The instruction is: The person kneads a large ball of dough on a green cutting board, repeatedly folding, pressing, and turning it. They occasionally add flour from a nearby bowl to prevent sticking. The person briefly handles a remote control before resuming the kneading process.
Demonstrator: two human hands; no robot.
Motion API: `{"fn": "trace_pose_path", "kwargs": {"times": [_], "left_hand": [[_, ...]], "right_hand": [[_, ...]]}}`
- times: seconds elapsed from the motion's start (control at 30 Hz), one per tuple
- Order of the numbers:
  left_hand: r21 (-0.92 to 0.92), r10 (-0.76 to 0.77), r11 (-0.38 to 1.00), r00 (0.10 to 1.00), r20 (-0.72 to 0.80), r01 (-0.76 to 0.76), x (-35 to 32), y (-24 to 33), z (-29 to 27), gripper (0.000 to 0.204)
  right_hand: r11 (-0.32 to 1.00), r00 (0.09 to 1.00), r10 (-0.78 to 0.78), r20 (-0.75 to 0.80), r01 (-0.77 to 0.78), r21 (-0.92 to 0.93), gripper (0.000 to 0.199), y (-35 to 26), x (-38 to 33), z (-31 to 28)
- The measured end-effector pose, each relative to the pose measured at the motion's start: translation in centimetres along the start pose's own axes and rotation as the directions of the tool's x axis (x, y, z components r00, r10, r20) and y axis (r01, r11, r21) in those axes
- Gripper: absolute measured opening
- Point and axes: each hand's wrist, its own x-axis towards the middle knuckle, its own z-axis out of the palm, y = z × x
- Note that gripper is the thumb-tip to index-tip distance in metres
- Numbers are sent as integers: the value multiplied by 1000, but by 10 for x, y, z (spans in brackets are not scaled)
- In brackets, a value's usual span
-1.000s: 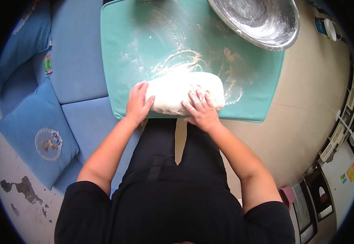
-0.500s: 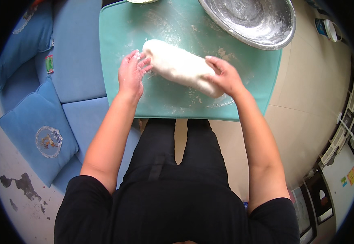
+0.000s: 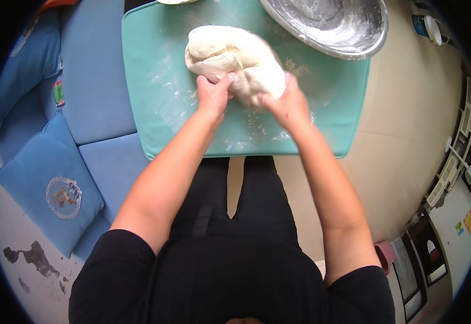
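A large lump of white dough lies across the far half of a flour-dusted teal tabletop. Creases and a fold run over its upper face. At its near edge my left hand grips the dough, thumb on top and fingers tucked partly out of sight beneath. My right hand clasps the right end, slightly blurred, with the dough between thumb and fingers.
A metal basin with floury residue overlaps the table's far right corner. Part of a pale bowl shows at the far edge. Left of the table stands a blue sofa with a cushion. A white-rimmed bucket is on the floor at right.
The smooth, slanted dough roll has been moved farther away and is now bent and folded. My left hand, open beside it before, has moved right and taken hold; my right hand still grips its right end.
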Motion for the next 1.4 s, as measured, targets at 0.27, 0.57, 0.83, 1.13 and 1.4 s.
{"fn": "trace_pose_path", "kwargs": {"times": [0.27, 0.57, 0.83, 1.13, 1.4], "left_hand": [[556, 330, 733, 919, 214, -392, -8, 7, -66, 32], [-323, -68, 921, 905, 421, 219, 69, 65, -15, 59], [427, 688, 578, 697, 205, -695, -57, 5, -41, 35], [766, 769, 110, 542, 339, -634, -21, -50, -43, 63], [808, 775, 8, 514, 368, -590, 75, 5, -24, 54]], "right_hand": [[974, 998, 62, 29, -67, 214, 57, 60, -37, 51], [792, 1000, -30, -5, 27, 609, 54, -28, 112, 40], [836, 790, -547, -276, 532, -132, 43, -34, -24, 54], [620, 685, -723, -92, 585, -523, 60, 17, 3, 91], [642, 803, -595, -46, 439, -629, 51, -42, 93, 77]]}}
